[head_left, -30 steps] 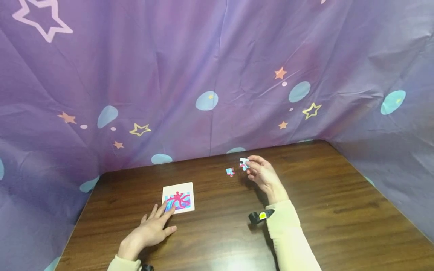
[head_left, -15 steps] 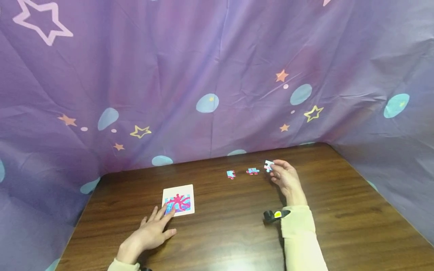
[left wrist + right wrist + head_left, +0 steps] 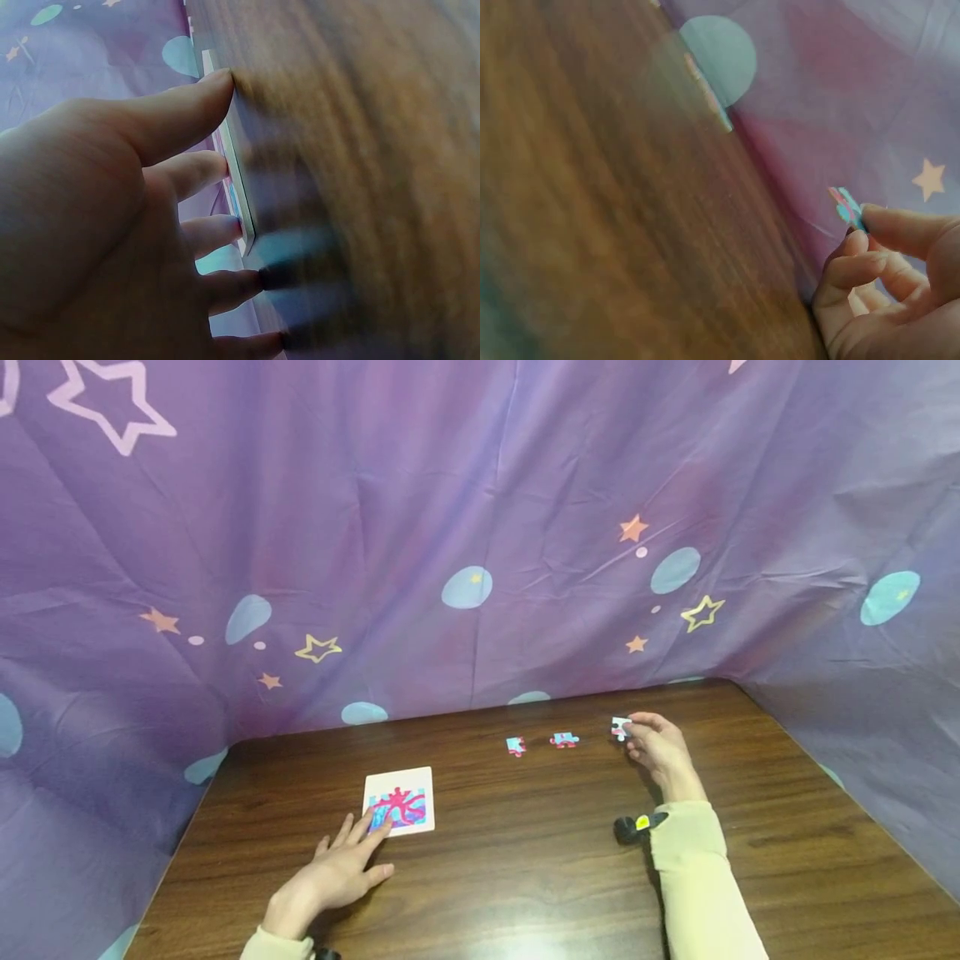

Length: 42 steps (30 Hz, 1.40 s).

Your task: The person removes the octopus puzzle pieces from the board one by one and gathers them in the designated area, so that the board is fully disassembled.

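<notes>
Between thumb and fingers my right hand [image 3: 664, 756] pinches a small puzzle piece [image 3: 619, 728], white and light blue with some pink, just above the far right of the table. In the right wrist view the same puzzle piece [image 3: 845, 206] is seen nearly edge-on at the fingertips. My left hand [image 3: 333, 870] lies with fingers spread, fingertips on the lower left of a white puzzle board [image 3: 378, 783]. A pink octopus on blue fills the board's lower part; its upper part is bare white. From the left wrist, the board [image 3: 238, 199] shows edge-on beneath the fingers.
Two loose puzzle pieces lie near the table's back edge: a blue-and-pink piece [image 3: 516, 746] and a wider piece [image 3: 564, 740] to its right. A purple curtain [image 3: 480, 527] with stars stands behind the brown wooden table [image 3: 480, 877].
My right hand has moved right with the puzzle piece, away from the two loose pieces; the wider one was hidden at first and now shows. The left hand stays on the board.
</notes>
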Available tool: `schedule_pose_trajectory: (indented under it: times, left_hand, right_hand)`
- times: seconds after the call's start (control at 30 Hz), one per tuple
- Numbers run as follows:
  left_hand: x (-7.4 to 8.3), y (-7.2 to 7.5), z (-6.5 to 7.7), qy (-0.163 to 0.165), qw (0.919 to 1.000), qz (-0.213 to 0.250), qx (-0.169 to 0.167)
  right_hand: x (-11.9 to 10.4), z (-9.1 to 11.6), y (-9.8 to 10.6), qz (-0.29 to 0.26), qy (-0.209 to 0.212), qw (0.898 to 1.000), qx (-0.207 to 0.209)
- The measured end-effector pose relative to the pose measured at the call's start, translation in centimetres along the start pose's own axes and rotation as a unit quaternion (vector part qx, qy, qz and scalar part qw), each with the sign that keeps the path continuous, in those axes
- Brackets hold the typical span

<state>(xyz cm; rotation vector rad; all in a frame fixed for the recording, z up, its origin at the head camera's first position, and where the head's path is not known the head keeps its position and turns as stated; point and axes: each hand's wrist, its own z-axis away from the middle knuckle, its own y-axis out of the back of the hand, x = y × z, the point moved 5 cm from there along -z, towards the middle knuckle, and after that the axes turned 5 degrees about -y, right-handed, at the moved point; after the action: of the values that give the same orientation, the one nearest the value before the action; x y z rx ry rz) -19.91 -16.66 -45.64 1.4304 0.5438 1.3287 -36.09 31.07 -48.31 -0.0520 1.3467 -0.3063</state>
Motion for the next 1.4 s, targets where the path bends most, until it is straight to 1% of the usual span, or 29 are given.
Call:
schedule_pose_trajectory:
  times: [0.17, 0.27, 0.4, 0.53, 0.7, 0.83, 1.13, 1.27, 1.4]
  left_hand:
    - [0.0, 0.2, 0.0, -0.005, 1.0000, 0.002, 0.006]
    - [0.0, 0.1, 0.1, -0.007, 0.9999, 0.009, 0.000]
    - [-0.1, -0.1, 0.2, -0.005, 0.9998, 0.018, -0.005]
    - [-0.1, -0.1, 0.1, -0.003, 0.9999, 0.014, 0.000]
    - [-0.1, 0.0, 0.0, 0.002, 1.0000, 0.008, 0.001]
    - [-0.1, 0.0, 0.0, 0.002, 0.9999, 0.011, -0.001]
    - [-0.1, 0.1, -0.2, -0.008, 0.9999, 0.000, 0.013]
    - [-0.1, 0.0, -0.2, -0.009, 0.9999, 0.000, 0.012]
    - [-0.1, -0.1, -0.1, -0.001, 1.0000, 0.002, 0.003]
  right_hand:
    - [-0.1, -1.0, -0.2, 0.042, 0.019, 0.999, -0.017]
    - [-0.1, -1.4, -0.2, 0.070, 0.013, 0.997, -0.028]
    - [0.0, -1.7, -0.1, 0.101, -0.004, 0.994, -0.029]
    - [0.0, -1.7, -0.1, 0.120, -0.002, 0.993, -0.022]
    - [-0.1, -1.5, -0.5, 0.137, 0.006, 0.991, -0.005]
    - [0.0, -1.6, -0.6, 0.147, 0.002, 0.989, 0.009]
    - [0.0, -1.8, -0.4, 0.164, 0.007, 0.986, 0.025]
    - [0.0, -1.5, -0.4, 0.160, 0.008, 0.987, 0.026]
    - [-0.2, -1.0, -0.4, 0.162, 0.009, 0.987, 0.020]
